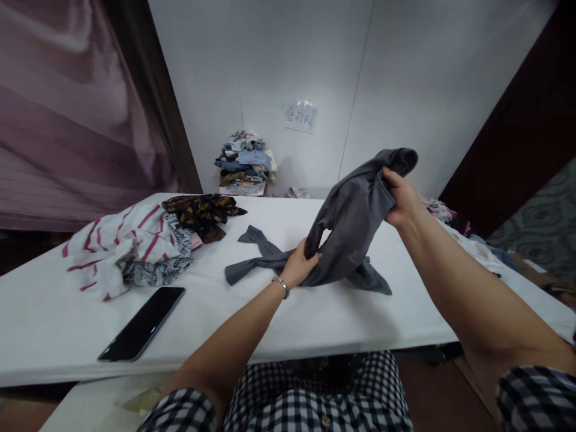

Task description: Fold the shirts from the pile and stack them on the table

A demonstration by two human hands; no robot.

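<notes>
Nearest the camera: checked shirt (315,402) at the bottom edge, both forearms reaching forward over the white table (315,324).

Black phone (141,324) lies flat on the table, near-left, screen up, well apart from both hands.

Left hand (299,267), bracelet at the wrist, is low, just above the table surface. Fingers are closed on the lower part of the grey garment (351,228), gripping a fold where the cloth meets the table.

Right hand (402,201) is higher and farther out, clenched on the upper bunched end of the same garment, holding it up off the table.

Garment position: centre of the table, partly lifted. Its long axis runs from low-left to high-right between the two hands. One sleeve or strip trails left of the left hand, flat on the table; another corner lies on the table below the right hand. The left hand is the nearer one to the trailing part.

Farther left: a red-striped white garment (117,243), with a dark patterned one (202,213) just beyond it.

Far: stack of folded clothes (246,163) against the wall; paper sign (299,116) above it. More cloth lies at the table's far right, details unclear.
</notes>
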